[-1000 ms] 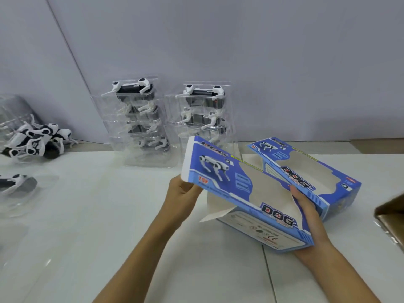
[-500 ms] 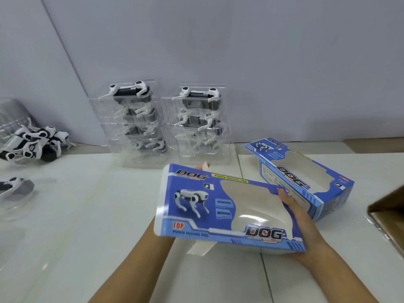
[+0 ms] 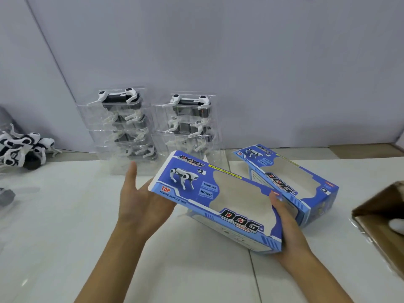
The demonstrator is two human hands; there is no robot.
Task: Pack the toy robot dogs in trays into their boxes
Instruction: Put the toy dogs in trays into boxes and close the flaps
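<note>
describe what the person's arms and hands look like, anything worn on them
Both forearms are bare right up to the bottom edge of the view, so no sleeves show. The left hand and right hand wear no gloves, and no watch, bracelet or ring is visible. The nail showing on a right fingertip looks reddish, perhaps polish.

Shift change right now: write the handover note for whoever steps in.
Right hand grips the blue windowed cardboard box at its near end; left hand, fingers straight, supports the far end.
A second blue windowed box lies on the white table.
Two stacks of clear plastic trays with black-and-white robot dogs stand against the wall.
Done: nothing visibly packed.
Left: load trays into boxes.
</note>
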